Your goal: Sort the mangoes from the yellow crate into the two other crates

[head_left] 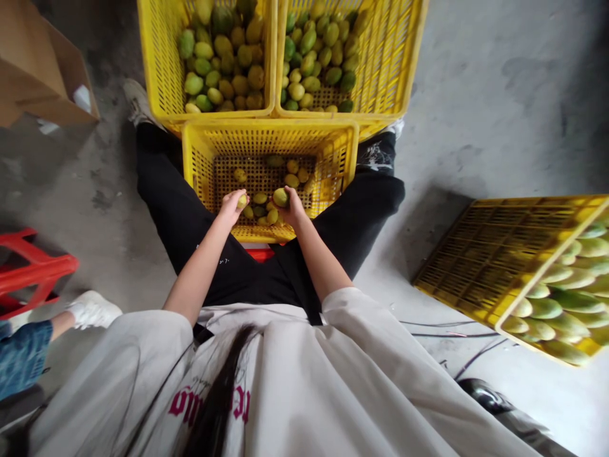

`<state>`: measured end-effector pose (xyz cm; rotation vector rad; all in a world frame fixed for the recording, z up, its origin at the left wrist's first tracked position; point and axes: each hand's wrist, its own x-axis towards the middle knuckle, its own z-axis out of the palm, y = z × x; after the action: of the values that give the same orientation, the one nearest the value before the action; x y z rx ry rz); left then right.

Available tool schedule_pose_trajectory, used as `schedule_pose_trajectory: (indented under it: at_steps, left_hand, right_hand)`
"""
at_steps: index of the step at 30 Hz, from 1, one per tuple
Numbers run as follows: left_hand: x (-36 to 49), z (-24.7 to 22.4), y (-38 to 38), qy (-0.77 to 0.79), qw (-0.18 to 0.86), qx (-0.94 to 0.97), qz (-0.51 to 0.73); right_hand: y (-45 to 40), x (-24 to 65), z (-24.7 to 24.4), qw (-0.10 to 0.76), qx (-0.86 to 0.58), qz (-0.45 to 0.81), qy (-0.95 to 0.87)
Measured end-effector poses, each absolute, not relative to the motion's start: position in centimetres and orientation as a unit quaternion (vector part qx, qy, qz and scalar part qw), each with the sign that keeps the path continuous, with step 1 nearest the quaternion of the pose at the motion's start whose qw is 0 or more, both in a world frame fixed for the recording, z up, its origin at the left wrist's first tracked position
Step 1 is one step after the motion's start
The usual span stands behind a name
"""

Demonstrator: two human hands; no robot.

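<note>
Between my knees stands a yellow crate (188,152) with several yellow-green fruits lying on its slatted bottom. My left hand (233,204), over the crate's near left part, is closed round a small yellow fruit (242,202). Over the near middle of the same crate, my right hand (291,207) holds a larger green-yellow fruit (280,197). Small fruits (259,198) lie between and below the two hands. Farther back in the crate are a dark green fruit (275,161) and a few yellow ones (292,181).
Two larger yellow crates (164,57) (404,57) with many green and yellow fruits adjoin the far side. Another yellow crate (457,254) of long green fruits stands at right. A cardboard box (38,70), a red stool (35,270) and a person's shoe (95,310) are at left.
</note>
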<state>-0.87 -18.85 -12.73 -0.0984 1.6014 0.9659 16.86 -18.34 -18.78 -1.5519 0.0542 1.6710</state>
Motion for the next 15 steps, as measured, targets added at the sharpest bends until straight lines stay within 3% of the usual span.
schedule_pose_trajectory:
  at_steps: [5, 15]
  left_hand:
    - [-0.6, -12.2, -19.1, 0.677, 0.603, -0.066, 0.417]
    - [-0.6, -10.7, -18.2, 0.650, 0.646, -0.066, 0.394]
  right_hand:
    - [-17.4, 17.0, -17.8, 0.418, -0.615, 0.657, 0.128]
    - [-18.4, 16.6, -17.2, 0.429, -0.570, 0.701, 0.023]
